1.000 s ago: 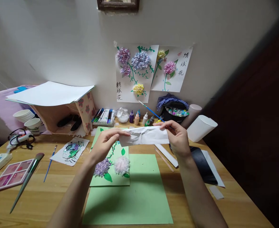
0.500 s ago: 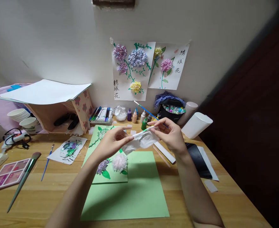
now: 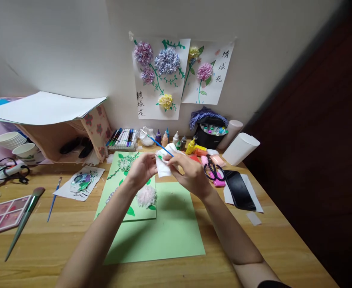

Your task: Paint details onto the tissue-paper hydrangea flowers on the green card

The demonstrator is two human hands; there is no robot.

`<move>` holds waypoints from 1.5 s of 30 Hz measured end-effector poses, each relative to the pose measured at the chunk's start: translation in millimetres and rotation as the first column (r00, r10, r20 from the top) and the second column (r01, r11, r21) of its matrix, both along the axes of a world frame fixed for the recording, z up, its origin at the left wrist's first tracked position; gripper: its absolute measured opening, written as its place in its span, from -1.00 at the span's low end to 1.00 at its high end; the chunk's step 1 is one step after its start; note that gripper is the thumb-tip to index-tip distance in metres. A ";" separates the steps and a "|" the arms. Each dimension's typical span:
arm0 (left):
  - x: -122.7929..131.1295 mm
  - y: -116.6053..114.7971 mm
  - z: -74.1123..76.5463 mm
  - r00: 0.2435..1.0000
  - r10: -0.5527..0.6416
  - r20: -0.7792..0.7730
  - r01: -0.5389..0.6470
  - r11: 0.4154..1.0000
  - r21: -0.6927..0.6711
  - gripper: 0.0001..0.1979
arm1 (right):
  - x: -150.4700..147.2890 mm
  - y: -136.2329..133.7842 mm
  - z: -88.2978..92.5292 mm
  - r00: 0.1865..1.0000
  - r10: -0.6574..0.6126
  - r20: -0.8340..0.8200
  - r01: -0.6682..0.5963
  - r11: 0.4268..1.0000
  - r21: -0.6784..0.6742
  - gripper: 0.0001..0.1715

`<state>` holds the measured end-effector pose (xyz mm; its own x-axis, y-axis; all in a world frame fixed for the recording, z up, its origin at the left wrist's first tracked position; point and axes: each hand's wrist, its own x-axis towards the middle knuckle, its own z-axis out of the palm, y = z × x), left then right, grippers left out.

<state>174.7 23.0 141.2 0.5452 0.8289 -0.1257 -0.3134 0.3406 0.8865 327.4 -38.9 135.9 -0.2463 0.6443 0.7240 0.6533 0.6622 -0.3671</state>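
A white tissue (image 3: 163, 169) with a green stain hangs between my two hands, above the painted sheet. My left hand (image 3: 142, 171) grips its left edge, fingers closed behind it. A thin blue paintbrush (image 3: 155, 141) with a pale tip rests in my right hand (image 3: 190, 175), pointing up and left. The right fingers are also pressed against the tissue. Below lies a green flower picture (image 3: 152, 180) with raised white, purple and green blossoms, partly covered by my left hand and forearm. A larger light green sheet (image 3: 176, 224) lies under it.
Paint bottles (image 3: 176, 138), a marker box (image 3: 122, 138) and a black bag (image 3: 213, 134) line the wall. Scissors (image 3: 214, 170) and a phone (image 3: 240, 190) lie right. On the left are a paint-smeared paper (image 3: 94, 176), a large brush (image 3: 26, 222) and a palette (image 3: 6, 214).
The stretched tissue is now bunched, and my hands have drawn closer together. My right hand has moved left, uncovering the scissors and clay packs. The view has shifted slightly.
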 end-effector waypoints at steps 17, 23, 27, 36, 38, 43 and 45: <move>64.8 -32.8 -79.4 0.229 0.002 -0.973 0.789 0.585 0.187 -0.82 | 41.3 -13.4 28.2 0.888 -0.173 -0.426 0.118 0.981 -0.151 -0.93; 77.1 8.2 -94.3 0.141 0.308 -0.941 0.729 0.611 0.309 -0.67 | 49.5 -19.7 34.5 0.856 -0.192 -0.480 0.153 0.981 -0.121 -0.95; 75.6 34.8 -92.5 0.140 0.493 -0.858 0.684 0.579 0.444 -0.76 | 51.6 -23.3 37.0 0.859 -0.204 -0.469 0.192 0.979 -0.073 -0.89; 79.4 4.0 -109.1 0.137 0.438 -0.889 0.753 0.537 0.380 -0.67 | 49.6 -29.1 39.8 0.845 -0.258 -0.468 0.279 0.960 -0.027 -0.67; 81.0 -4.0 -115.4 0.134 0.432 -0.892 0.751 0.543 0.376 -0.48 | 47.4 -29.8 39.3 0.843 -0.271 -0.465 0.292 0.956 -0.029 -0.66; 89.1 4.0 -118.2 0.123 0.415 -0.901 0.717 0.591 0.370 -0.22 | 39.3 -38.1 41.2 0.858 -0.290 -0.424 0.323 0.946 0.006 -0.60; 92.0 9.5 -111.9 0.135 0.414 -0.900 0.703 0.600 0.381 -0.25 | 35.5 -43.2 42.3 0.860 -0.284 -0.424 0.335 0.941 0.049 -0.58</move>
<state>266.7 32.5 29.2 0.5686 0.8091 -0.1485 0.8160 -0.5320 0.2260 362.9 -82.1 178.2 0.2826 0.5428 0.7908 0.6420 0.5056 -0.5764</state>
